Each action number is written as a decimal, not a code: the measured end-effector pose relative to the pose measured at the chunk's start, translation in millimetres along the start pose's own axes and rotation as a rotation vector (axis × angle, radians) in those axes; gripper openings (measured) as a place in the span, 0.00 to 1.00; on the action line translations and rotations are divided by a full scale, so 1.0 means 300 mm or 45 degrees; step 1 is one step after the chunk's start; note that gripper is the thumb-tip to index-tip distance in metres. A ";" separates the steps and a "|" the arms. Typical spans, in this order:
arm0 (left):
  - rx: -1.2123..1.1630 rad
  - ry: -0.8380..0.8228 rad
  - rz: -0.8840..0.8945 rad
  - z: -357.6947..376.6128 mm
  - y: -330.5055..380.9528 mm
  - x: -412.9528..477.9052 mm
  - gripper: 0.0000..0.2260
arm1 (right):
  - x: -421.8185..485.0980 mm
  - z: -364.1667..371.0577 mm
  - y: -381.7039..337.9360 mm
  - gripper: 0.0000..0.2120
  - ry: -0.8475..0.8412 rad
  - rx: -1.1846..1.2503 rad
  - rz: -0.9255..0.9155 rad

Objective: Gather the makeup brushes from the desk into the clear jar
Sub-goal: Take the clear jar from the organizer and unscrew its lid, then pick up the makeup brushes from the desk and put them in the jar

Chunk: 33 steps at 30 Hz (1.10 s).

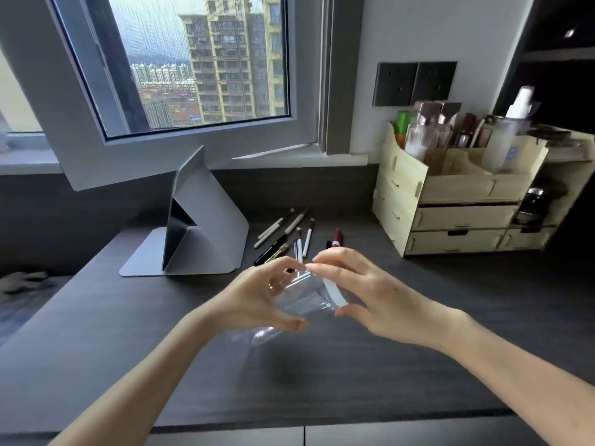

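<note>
The clear jar (306, 296) is held above the dark desk (128, 365), tipped on a slant, its white-rimmed end toward the right hand (370, 294). The left hand (257, 297) curls around its body; the right's fingers close on the rim. Beyond, the makeup brushes (286, 235) lie loosely fanned, long axes running away toward the window (206, 62). A wooden organizer (457, 188) stands right, a folded stand (196, 226) left. The jar looks glassy and blurred.

Grey folding stand (206, 226) upright on the dark counter (96, 349), below an open window (193, 66). Wooden drawer organiser (457, 201) at right, loaded with bottles (431, 136). Two dark wall sockets (415, 82) above.
</note>
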State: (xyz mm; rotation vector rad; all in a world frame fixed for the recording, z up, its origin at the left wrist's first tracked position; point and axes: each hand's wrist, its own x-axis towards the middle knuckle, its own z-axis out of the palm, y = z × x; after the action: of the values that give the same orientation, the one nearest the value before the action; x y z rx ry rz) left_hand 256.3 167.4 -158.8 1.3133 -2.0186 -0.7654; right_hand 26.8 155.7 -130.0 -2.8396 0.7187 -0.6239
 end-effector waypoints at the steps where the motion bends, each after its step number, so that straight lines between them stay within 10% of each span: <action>1: -0.164 -0.033 -0.041 -0.022 -0.005 -0.006 0.28 | -0.010 -0.011 0.018 0.33 0.087 -0.052 -0.045; 14: -1.033 0.793 -0.117 -0.115 -0.102 -0.017 0.28 | -0.145 0.170 0.360 0.18 0.583 0.460 1.106; 19: -0.957 0.915 -0.022 -0.120 -0.143 -0.030 0.27 | -0.141 0.158 0.345 0.20 0.220 -0.014 1.144; 25: -0.807 1.064 0.091 -0.107 -0.160 -0.030 0.20 | 0.088 0.135 0.344 0.15 0.514 -0.028 0.986; 33: -0.287 1.307 0.185 -0.080 -0.226 -0.049 0.29 | 0.421 0.204 0.489 0.22 0.225 -0.112 1.451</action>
State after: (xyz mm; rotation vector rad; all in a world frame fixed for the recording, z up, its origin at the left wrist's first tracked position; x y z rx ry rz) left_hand 318.4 154.5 -195.8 1.0740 -1.1371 -0.1496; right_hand 91.8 -31.2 -175.0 -1.9024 2.1240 -0.5966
